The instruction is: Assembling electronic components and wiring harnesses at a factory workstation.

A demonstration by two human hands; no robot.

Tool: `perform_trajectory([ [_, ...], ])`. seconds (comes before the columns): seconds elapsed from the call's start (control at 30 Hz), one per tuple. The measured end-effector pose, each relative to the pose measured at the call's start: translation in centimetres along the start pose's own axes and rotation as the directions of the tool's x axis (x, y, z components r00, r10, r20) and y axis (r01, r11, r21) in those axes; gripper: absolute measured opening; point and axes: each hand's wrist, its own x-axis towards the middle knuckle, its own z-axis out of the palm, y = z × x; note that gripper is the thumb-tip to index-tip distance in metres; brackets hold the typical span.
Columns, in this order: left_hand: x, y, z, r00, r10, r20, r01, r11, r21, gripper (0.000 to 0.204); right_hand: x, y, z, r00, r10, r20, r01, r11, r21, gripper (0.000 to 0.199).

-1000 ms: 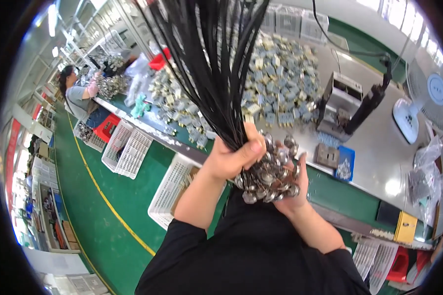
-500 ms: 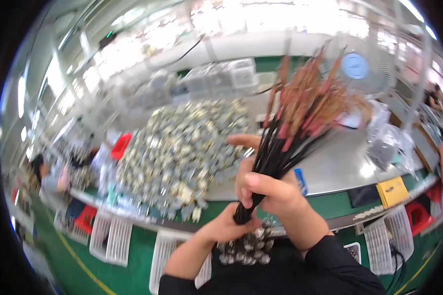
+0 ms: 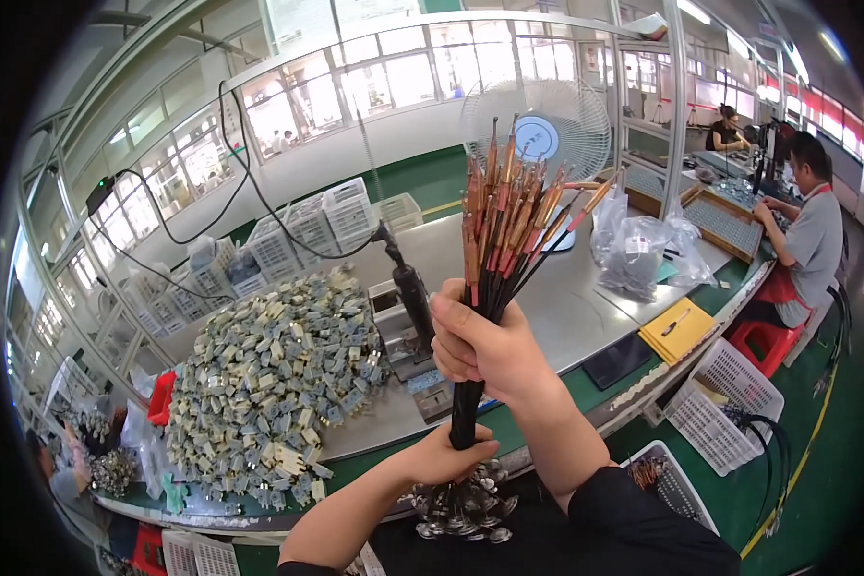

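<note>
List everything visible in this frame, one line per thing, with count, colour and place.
wire bundle: one, black with copper-red tips, upright at centre, metal ends hanging below
pile of small parts: one, grey and cream, on table at left
table: one, grey top with green edge
press tool: one, black and grey, on table behind the bundle
fan: one, white, far side of table
plastic bags: several, clear, right of table
yellow pad: one, table edge
white baskets: several, floor at right
left hand: grips bundle low
right hand: grips bundle higher

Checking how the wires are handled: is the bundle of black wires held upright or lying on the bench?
Upright: the wire bundle stands with copper tips up, gripped by the right hand above the left hand, clear of the bench.
</note>
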Motion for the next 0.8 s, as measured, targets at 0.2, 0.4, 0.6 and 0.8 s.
perform_trajectory([
  [0.2,1.3,3.2,0.5,0.936,0.321,0.145,-0.279,0.926,-0.253,0.022,-0.2,-1.0,-2.6,0.949,0.108,0.296,-0.194,0.940,0.279,0.023],
  [0.4,1.8,5.9,1.4,0.915,0.318,-0.248,-0.392,0.843,-0.369,0.030,0.3,0.7,-3.4,0.975,-0.146,0.165,0.188,0.943,-0.276,0.035],
  [0.6,0.1,4.9,0.5,0.922,0.359,-0.143,-0.386,0.845,-0.369,0.033,2.0,-4.3,-7.2,0.666,-0.742,-0.073,0.726,0.667,-0.166,0.055],
  [0.8,0.5,4.2,0.1,0.950,0.310,-0.032,-0.295,0.862,-0.411,0.032,4.1,-5.8,-7.9,0.682,-0.694,0.231,0.722,0.689,-0.062,0.037],
])
